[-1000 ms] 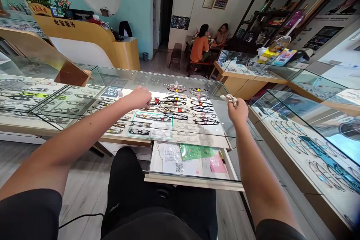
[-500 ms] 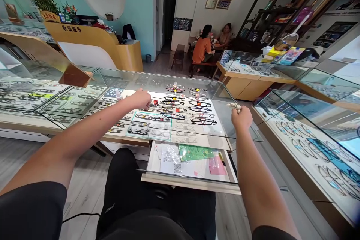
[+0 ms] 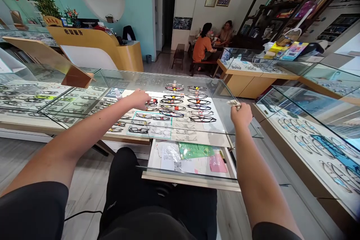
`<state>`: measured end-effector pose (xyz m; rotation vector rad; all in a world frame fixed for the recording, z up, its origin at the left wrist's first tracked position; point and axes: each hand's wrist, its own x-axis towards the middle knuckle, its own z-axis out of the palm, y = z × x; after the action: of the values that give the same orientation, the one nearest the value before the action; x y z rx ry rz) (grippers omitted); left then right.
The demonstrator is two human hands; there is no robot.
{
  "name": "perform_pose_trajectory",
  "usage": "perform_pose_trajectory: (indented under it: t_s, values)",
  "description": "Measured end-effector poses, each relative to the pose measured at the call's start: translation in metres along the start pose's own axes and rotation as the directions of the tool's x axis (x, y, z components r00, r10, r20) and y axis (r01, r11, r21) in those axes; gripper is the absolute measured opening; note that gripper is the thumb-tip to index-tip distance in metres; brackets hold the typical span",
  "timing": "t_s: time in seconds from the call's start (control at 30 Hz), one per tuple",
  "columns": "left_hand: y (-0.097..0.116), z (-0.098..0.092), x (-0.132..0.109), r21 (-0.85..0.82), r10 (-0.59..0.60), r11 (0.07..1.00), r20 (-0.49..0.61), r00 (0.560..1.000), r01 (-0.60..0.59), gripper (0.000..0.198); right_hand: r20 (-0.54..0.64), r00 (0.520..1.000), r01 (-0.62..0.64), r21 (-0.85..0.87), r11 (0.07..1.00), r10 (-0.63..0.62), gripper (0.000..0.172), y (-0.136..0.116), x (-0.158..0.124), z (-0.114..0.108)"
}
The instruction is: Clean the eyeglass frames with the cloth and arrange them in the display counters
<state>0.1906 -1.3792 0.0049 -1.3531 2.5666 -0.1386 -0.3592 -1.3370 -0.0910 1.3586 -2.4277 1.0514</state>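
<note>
My left hand (image 3: 138, 99) is stretched over the glass display counter (image 3: 219, 135), palm down, with the fingers apart. Its fingertips are beside a pair of glasses with a red tag (image 3: 153, 101); whether they touch it I cannot tell. A small white bottle (image 3: 117, 93) stands just behind the wrist. My right hand (image 3: 242, 114) is closed around a crumpled beige cloth (image 3: 234, 104) above the counter's right end. Two columns of eyeglasses (image 3: 199, 107), many with red or yellow tags, lie between the hands.
Below the counter an open drawer (image 3: 191, 182) holds papers, a green sheet (image 3: 195, 151) and a pink slip (image 3: 218, 163). A wooden-backed mirror or stand (image 3: 75, 78) is at left. Another display case (image 3: 317, 150) runs along the right. Two people (image 3: 205, 48) sit at the back.
My left hand's fingers have stretched out and spread slightly beside the red-tagged glasses. My right hand stays nearly in place with the cloth.
</note>
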Motion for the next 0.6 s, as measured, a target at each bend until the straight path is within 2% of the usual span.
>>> perform_pose_trajectory:
  t_s: [0.1,0.17,0.43,0.53,0.6]
  values:
    - [-0.002,-0.002,-0.002,-0.034,-0.002,0.999,0.013,1.0,0.002,0.04,-0.074,0.997,0.022,-0.002,1.0,-0.022,0.038,0.002,0.0,0.0]
    - [-0.003,-0.003,-0.004,-0.053,-0.006,0.999,0.017,1.0,0.007,0.042,-0.083,0.996,0.024,-0.028,0.999,-0.026,0.041,0.002,-0.001,0.0]
    - [-0.007,-0.004,-0.004,-0.084,-0.048,0.995,0.045,0.998,0.052,0.047,0.066,0.994,0.094,-0.167,0.981,-0.084,0.043,-0.009,-0.008,-0.002]
    - [-0.008,-0.004,-0.006,-0.097,-0.051,0.994,0.036,0.998,0.054,0.04,0.052,0.995,0.09,-0.136,0.987,-0.084,0.042,-0.012,-0.011,-0.006]
    - [-0.005,-0.005,-0.01,-0.111,-0.035,0.993,-0.031,0.999,0.031,0.029,-0.003,0.996,0.085,-0.099,0.991,-0.086,0.038,-0.013,-0.011,-0.009]
